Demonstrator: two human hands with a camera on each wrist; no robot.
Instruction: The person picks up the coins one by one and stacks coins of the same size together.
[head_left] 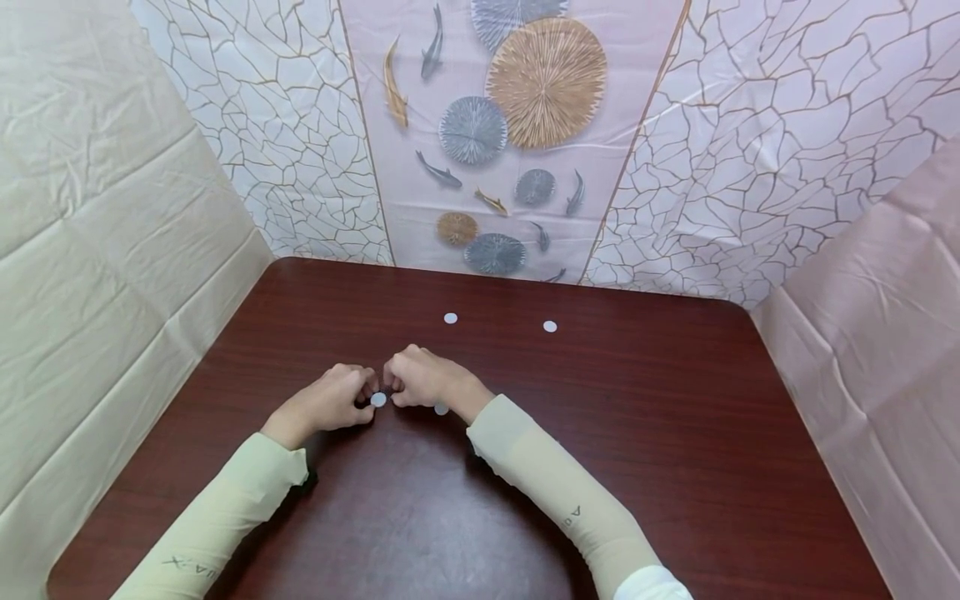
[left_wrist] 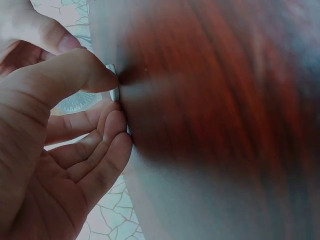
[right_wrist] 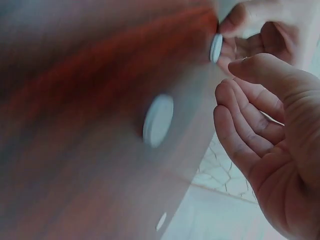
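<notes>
Near the middle of the table, my left hand (head_left: pixel 330 400) has its thumb and curled fingers at opposite sides of a small white disc (head_left: pixel 378 400). The left wrist view has this disc (left_wrist: pixel 114 85) nearly edge-on, by the thumb tip. Just to its right is my right hand (head_left: pixel 431 379), fingers loosely bent. A gap shows between its thumb (right_wrist: pixel 255 67) and fingertips in the right wrist view, with nothing held there. A second white disc (head_left: pixel 441 409) lies flat under the right wrist, partly covered in the head view.
Two more white discs, one left (head_left: pixel 451 318) and one right (head_left: pixel 550 327), lie toward the back of the dark red wooden table (head_left: pixel 675 433). Patterned cloth (head_left: pixel 285 125) hangs behind the table, with plain cloth at both sides.
</notes>
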